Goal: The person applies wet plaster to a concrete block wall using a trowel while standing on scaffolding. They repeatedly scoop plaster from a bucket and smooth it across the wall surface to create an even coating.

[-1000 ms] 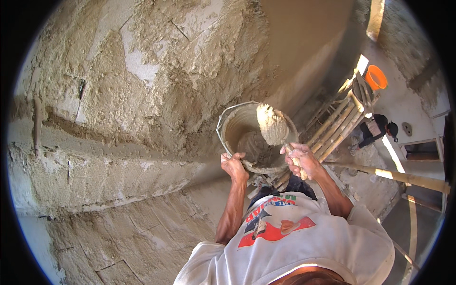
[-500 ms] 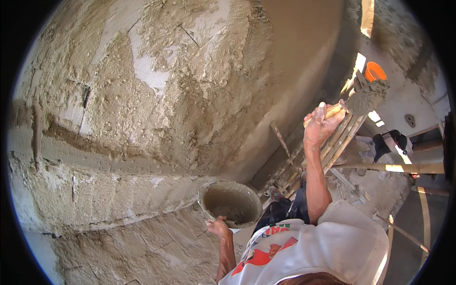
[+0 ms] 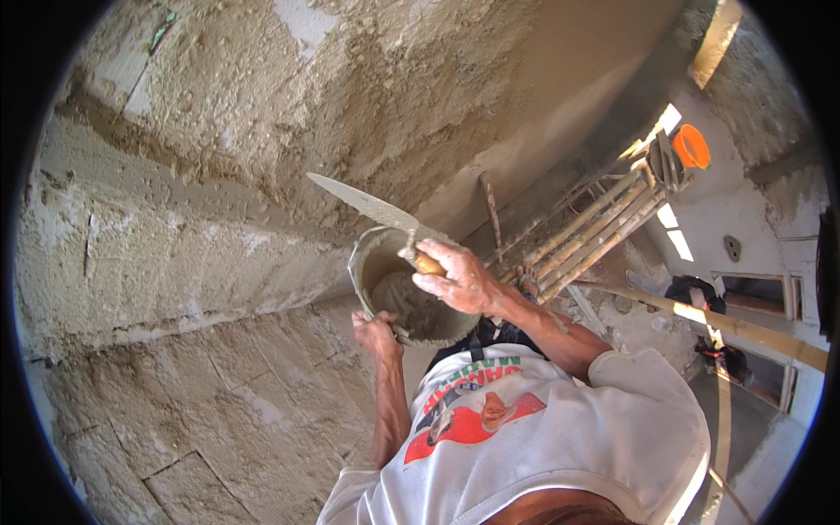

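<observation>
My right hand (image 3: 462, 278) is closed round the wooden handle of a pointed trowel (image 3: 366, 203), above the bucket. Its blade points up and left toward the wall, with only a thin grey smear on it. At the near left side of the bucket (image 3: 376, 261), my left hand (image 3: 376, 334) grips the rim. Wet grey mortar (image 3: 409, 304) lies inside the bucket, partly hidden by my right hand. Rough, lumpy mortar covers the wall (image 3: 262, 114) beyond the trowel.
Bamboo poles (image 3: 586, 236) form a scaffold platform to the right, one foot (image 3: 527, 280) on it. An orange bucket (image 3: 691, 147) sits at its far end. Another pole (image 3: 752, 328) crosses the right side. Block wall (image 3: 227, 420) fills the lower left.
My right hand has swung the trowel left from the far right to above the bucket. The mortar lump on its blade is gone. My left hand still grips the bucket rim.
</observation>
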Motion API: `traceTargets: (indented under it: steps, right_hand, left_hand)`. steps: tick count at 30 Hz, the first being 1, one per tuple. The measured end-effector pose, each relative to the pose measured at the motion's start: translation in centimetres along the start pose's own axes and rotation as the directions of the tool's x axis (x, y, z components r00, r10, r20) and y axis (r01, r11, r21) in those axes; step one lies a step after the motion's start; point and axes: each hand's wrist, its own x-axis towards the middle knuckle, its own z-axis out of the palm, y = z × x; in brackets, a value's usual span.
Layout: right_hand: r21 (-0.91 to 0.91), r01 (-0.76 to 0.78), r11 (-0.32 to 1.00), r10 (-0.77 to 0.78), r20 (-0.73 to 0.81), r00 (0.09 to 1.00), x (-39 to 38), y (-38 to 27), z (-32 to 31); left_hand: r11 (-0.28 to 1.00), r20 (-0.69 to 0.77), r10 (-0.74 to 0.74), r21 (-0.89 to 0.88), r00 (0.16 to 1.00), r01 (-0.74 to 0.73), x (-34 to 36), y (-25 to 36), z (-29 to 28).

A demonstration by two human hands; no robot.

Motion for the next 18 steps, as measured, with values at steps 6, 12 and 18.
traceTargets:
  steps: [6, 12, 18]
  right_hand:
    - [-0.427, -0.46, 0.779, 0.529, 0.052, 0.847, -9.5, 5.6, -7.3]
    - [-0.684, -0.451, 0.574, 0.452, -0.195, 0.871, -5.7, 6.7, -5.9]
    - [-0.781, -0.236, 0.578, 0.319, -0.05, 0.946, -6.9, 6.3, -5.0]
  left_hand:
    - [0.994, 0.309, 0.087, -0.088, 0.947, -0.062, -1.2, 4.6, 6.9]
    - [0.98, 0.611, 0.198, -0.122, 0.766, -0.155, -0.2, 8.5, 12.4]
    - [0.955, 0.71, 0.283, -0.144, 0.645, -0.26, -0.6, 12.0, 15.9]
